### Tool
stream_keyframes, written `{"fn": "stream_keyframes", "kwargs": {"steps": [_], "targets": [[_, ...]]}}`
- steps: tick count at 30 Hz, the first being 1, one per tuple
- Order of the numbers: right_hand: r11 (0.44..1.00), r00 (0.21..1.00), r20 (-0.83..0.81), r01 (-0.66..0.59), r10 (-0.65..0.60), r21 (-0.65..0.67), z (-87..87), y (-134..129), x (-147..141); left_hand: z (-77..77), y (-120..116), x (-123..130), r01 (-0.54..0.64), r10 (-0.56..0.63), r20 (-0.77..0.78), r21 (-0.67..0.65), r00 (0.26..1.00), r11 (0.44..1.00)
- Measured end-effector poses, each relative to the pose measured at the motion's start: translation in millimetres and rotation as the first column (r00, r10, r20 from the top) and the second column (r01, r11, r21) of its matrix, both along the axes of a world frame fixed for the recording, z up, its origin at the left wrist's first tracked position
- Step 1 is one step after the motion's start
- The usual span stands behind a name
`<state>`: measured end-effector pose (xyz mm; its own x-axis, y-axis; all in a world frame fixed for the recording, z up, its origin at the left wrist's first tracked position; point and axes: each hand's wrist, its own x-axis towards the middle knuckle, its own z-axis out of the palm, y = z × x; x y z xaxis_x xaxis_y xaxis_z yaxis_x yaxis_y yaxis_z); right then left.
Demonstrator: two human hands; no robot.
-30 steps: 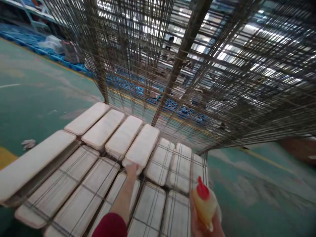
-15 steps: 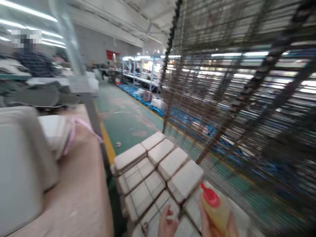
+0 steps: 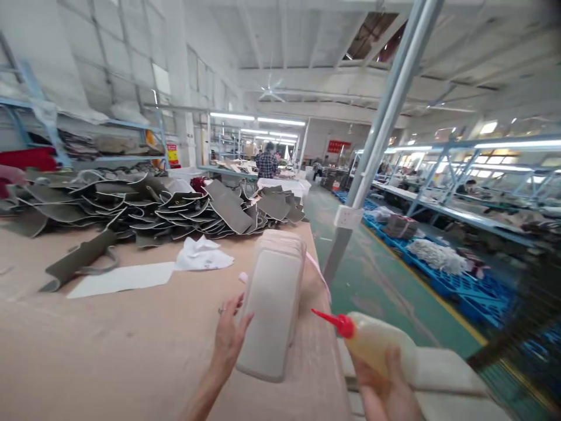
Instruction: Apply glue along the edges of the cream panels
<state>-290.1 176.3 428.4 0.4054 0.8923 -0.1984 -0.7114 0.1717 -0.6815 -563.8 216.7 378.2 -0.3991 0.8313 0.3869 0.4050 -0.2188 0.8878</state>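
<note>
pale pads (image 3: 274,304) on brown worktable (image 3: 109,345), left hand (image 3: 230,336) touching

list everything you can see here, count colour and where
stack of flat pads: one stack, count unclear, off-white, on the table's right part, beside the left hand
squeeze bottle: 1, yellowish with red nozzle, in the right hand, nozzle pointing left
table: 1, light brown, fills the lower left
cut pieces: a big heap, grey-green, far side of the table
cloth: 1, white, crumpled, in front of the heap
sheet: 1, white, flat, left of the cloth
post: 1, pale metal, slanted, right of the table
pallets: several, blue, on the green floor at right
person: 1, checked shirt, far back
left hand: open, touching the stack's left edge
right hand: gripping the bottle
</note>
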Motion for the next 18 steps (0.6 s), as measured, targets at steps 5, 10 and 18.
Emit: {"fn": "stream_keyframes", "kwargs": {"steps": [5,10,18], "targets": [[0.995,0.994,0.103,0.037,-0.047,0.092,-9.7,92,-47,-30.9,64,-6,0.025,-0.025,-0.009,-0.035,1.000,0.999],[0.992,0.982,0.169,0.061,-0.078,0.107,-40.8,138,-51,-56.5,78,0,-0.042,0.044,0.043,-0.041,0.998,0.998],[0.996,0.970,0.233,0.076,-0.066,-0.037,-120.0,74,-57,-58.9,72,13,-0.101,0.101,-0.002,-0.013,0.995,0.995]]}}
